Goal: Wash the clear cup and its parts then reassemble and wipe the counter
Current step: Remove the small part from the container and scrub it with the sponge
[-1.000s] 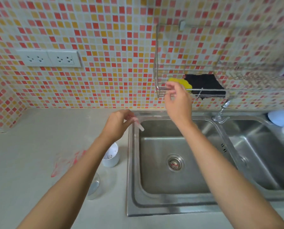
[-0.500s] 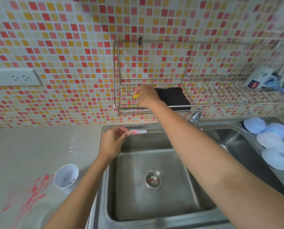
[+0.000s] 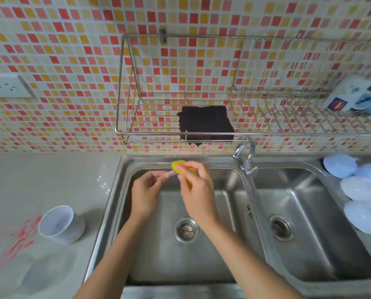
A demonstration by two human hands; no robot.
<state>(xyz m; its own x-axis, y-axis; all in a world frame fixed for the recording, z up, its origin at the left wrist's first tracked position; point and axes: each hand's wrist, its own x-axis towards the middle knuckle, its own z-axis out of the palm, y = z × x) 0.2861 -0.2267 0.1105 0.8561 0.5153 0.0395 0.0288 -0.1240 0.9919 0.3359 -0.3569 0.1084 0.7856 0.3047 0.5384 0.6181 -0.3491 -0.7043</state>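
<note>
Over the left sink basin (image 3: 201,262), my left hand (image 3: 147,190) pinches a short clear straw (image 3: 169,174) with a pinkish tint. My right hand (image 3: 196,188) grips a yellow sponge (image 3: 181,167) and holds it against the straw's end. A white cup part (image 3: 56,221) stands on the counter (image 3: 51,180) to the left of the sink. A clear cup (image 3: 35,277) lies blurred at the bottom left, beside a red spill (image 3: 20,238) on the counter.
A wire rack (image 3: 180,130) on the tiled wall holds a black cloth (image 3: 206,123) and mugs (image 3: 352,96) at the right. The faucet (image 3: 246,156) stands between the two basins. Several pale blue bowls (image 3: 361,188) sit at the right basin's edge.
My right hand took the yellow sponge out of the rack and brought it down to the straw in my left hand. The view shifted closer over the sink.
</note>
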